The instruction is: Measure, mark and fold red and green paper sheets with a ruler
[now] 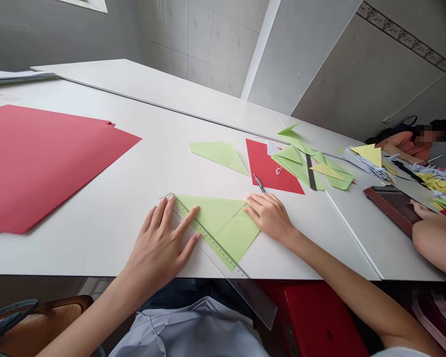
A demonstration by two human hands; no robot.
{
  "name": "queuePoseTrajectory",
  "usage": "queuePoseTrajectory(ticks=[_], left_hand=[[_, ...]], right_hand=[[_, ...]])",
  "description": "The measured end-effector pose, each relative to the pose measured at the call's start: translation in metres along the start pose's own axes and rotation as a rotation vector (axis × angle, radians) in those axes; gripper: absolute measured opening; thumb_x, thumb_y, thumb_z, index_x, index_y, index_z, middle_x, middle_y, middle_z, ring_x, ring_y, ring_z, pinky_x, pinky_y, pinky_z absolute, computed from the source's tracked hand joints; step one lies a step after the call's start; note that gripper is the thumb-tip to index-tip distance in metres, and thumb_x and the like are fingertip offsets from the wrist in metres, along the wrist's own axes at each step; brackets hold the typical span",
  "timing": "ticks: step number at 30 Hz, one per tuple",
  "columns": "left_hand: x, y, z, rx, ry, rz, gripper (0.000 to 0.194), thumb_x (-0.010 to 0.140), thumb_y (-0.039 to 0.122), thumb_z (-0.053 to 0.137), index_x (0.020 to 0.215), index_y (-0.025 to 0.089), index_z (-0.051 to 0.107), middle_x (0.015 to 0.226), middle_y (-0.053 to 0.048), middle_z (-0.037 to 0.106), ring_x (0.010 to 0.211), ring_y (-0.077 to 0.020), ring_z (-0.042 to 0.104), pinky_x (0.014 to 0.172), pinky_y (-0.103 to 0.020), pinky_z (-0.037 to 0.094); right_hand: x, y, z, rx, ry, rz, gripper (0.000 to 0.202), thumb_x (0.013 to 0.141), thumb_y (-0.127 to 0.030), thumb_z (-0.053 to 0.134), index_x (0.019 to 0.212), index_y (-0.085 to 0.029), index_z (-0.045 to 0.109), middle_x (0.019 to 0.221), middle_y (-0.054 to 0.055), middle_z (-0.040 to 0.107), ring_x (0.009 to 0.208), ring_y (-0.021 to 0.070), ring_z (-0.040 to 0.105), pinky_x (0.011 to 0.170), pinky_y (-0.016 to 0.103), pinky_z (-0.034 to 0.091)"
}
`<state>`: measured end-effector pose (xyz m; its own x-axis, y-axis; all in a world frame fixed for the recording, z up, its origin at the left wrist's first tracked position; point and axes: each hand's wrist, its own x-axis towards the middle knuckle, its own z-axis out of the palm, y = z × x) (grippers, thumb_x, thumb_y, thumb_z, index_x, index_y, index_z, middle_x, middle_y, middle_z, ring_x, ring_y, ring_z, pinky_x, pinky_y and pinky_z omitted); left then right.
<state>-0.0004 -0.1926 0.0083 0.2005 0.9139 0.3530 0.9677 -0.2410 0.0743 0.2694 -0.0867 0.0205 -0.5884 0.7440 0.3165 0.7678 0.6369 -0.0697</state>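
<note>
A folded sheet of light green paper (pixel 226 230) lies flat near the table's front edge. Across its left side runs a clear ruler (pixel 258 295), slanting down to the right and sticking out past the table edge. My left hand (pixel 163 230) rests on the ruler's upper end, fingers spread and pressing it down. At the paper's upper right edge is my right hand (pixel 269 213), its fingertips lying on the paper. Just beyond that hand a pen (pixel 259 182) touches a red sheet (pixel 262 171).
Large red sheets (pixel 52 163) are stacked at left. Several green pieces and a dark ruler (pixel 311 172) lie beyond my right hand, near a loose green piece (pixel 219 153). At far right, another person's hand (pixel 419 209) touches a brown-edged board (pixel 388 208); a second person sits behind.
</note>
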Motion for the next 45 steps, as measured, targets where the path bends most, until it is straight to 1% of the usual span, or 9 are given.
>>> queuePoseTrajectory(ticks=[6, 9, 17, 24, 27, 30, 35, 39, 45], left_hand=[[0.018, -0.024, 0.001, -0.067, -0.161, -0.017, 0.073, 0.097, 0.062, 0.029, 0.155, 0.016, 0.027, 0.160, -0.022, 0.023, 0.150, -0.0392, 0.016, 0.118, -0.059, 0.024], [0.035, -0.051, -0.003, -0.108, -0.250, 0.064, 0.083, 0.094, 0.070, 0.027, 0.156, 0.015, 0.021, 0.162, -0.015, 0.018, 0.151, -0.0333, 0.014, 0.120, -0.052, 0.024], [0.085, -0.122, -0.021, -0.203, -0.375, 0.213, 0.066, 0.098, 0.061, 0.014, 0.151, 0.028, 0.037, 0.157, 0.001, 0.036, 0.151, -0.0222, 0.023, 0.122, -0.041, 0.019], [0.150, -0.070, -0.052, -0.281, -0.185, 0.143, 0.080, 0.090, 0.070, 0.038, 0.153, 0.020, 0.030, 0.153, -0.012, 0.042, 0.139, -0.0296, 0.040, 0.113, -0.045, 0.034], [0.177, -0.042, -0.069, -0.351, -0.319, 0.248, 0.055, 0.086, 0.066, 0.047, 0.114, 0.025, 0.069, 0.122, -0.005, 0.068, 0.113, -0.0245, 0.060, 0.098, -0.034, 0.045], [0.190, -0.028, -0.079, -0.429, -0.464, 0.297, 0.042, 0.086, 0.059, 0.048, 0.084, 0.026, 0.074, 0.091, 0.000, 0.073, 0.081, -0.0167, 0.065, 0.073, -0.025, 0.047], [0.196, -0.015, -0.087, -0.515, -0.571, 0.311, 0.040, 0.085, 0.055, 0.049, 0.073, 0.025, 0.072, 0.075, 0.003, 0.069, 0.063, -0.0122, 0.054, 0.060, -0.024, 0.038], [0.203, -0.010, -0.088, -0.556, -0.636, 0.312, 0.039, 0.084, 0.054, 0.052, 0.071, 0.023, 0.071, 0.064, 0.003, 0.060, 0.054, -0.0096, 0.040, 0.054, -0.024, 0.031], [0.203, -0.043, -0.083, -0.628, -0.769, 0.287, 0.045, 0.091, 0.052, 0.048, 0.081, 0.015, 0.071, 0.067, 0.003, 0.057, 0.062, -0.0068, 0.041, 0.060, -0.019, 0.035]], right_hand=[[0.040, -0.003, 0.008, 0.244, -0.060, 0.102, 0.028, 0.082, -0.046, 0.071, 0.078, -0.021, 0.060, 0.082, 0.002, 0.065, 0.083, 0.0203, 0.060, 0.075, 0.031, 0.046], [0.051, 0.002, 0.008, 0.383, -0.128, 0.123, 0.039, 0.086, -0.045, 0.064, 0.061, -0.021, 0.047, 0.063, -0.004, 0.053, 0.064, 0.0139, 0.052, 0.063, 0.026, 0.040], [0.049, 0.043, -0.028, 0.613, -0.036, 0.219, 0.038, 0.088, -0.052, 0.056, 0.067, -0.020, 0.053, 0.066, -0.002, 0.054, 0.064, 0.0133, 0.051, 0.064, 0.028, 0.040], [0.041, 0.051, -0.067, 0.706, -0.020, 0.191, 0.036, 0.087, -0.054, 0.055, 0.075, -0.020, 0.060, 0.075, 0.001, 0.061, 0.071, 0.0156, 0.055, 0.068, 0.030, 0.043], [0.044, 0.052, -0.081, 0.714, -0.082, 0.173, 0.034, 0.086, -0.052, 0.058, 0.076, -0.020, 0.062, 0.077, 0.002, 0.063, 0.074, 0.0166, 0.057, 0.069, 0.030, 0.044], [0.050, 0.054, -0.095, 0.696, -0.173, 0.165, 0.029, 0.086, -0.047, 0.059, 0.078, -0.020, 0.065, 0.079, 0.003, 0.066, 0.073, 0.0167, 0.059, 0.067, 0.030, 0.044], [0.081, 0.032, -0.109, 0.676, -0.389, 0.067, 0.018, 0.081, -0.038, 0.066, 0.075, -0.021, 0.070, 0.072, 0.000, 0.065, 0.068, 0.0149, 0.056, 0.061, 0.028, 0.040], [0.115, 0.012, -0.106, 0.754, -0.540, -0.084, 0.030, 0.084, -0.035, 0.064, 0.059, -0.019, 0.058, 0.055, -0.006, 0.037, 0.052, 0.0080, 0.031, 0.050, 0.026, 0.022], [0.115, 0.035, -0.093, 0.986, -0.667, -0.121, 0.032, 0.085, -0.032, 0.066, 0.058, -0.016, 0.056, 0.057, -0.006, 0.032, 0.054, 0.0073, 0.027, 0.050, 0.026, 0.020]])
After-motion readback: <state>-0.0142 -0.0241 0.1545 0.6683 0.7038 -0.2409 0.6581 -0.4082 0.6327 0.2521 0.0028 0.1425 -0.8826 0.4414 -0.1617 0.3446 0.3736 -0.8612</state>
